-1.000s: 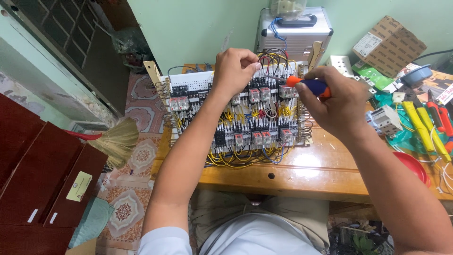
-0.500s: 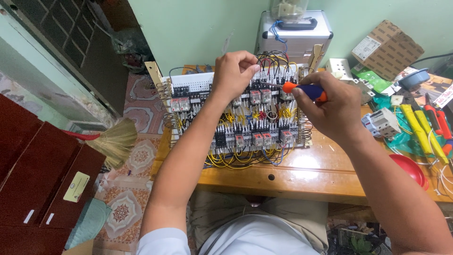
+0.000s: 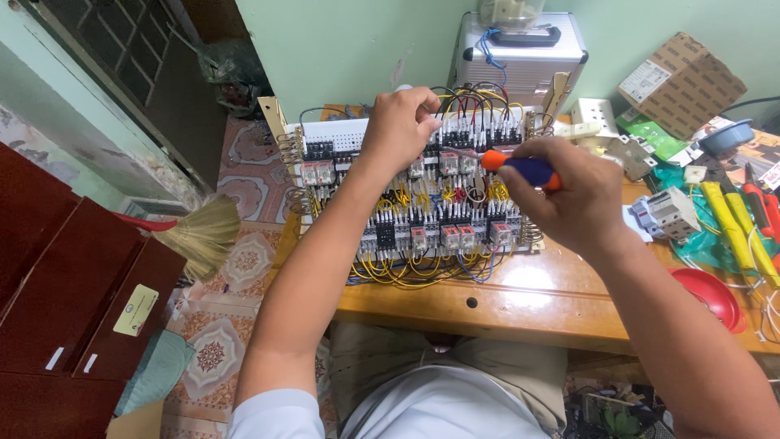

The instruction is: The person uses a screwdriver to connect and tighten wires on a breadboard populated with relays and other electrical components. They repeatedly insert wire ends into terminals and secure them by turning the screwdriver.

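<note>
At the centre of the frame a wiring panel (image 3: pixel 422 203) crowded with relays and yellow and black wires stands tilted on the wooden counter (image 3: pixel 528 305). The left hand (image 3: pixel 400 122) is clenched on wires at the panel's upper middle, while the right hand (image 3: pixel 561 191) grasps an orange-and-blue screwdriver (image 3: pixel 520 167). The screwdriver's long axis lies nearly level, its tip pointing left toward the terminals just below the left hand, so the right hand sits right of the working spot and the left hand is nearer.

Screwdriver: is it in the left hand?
No, the right hand grips the orange-and-blue screwdriver; the left hand pinches wires on the panel.
</note>
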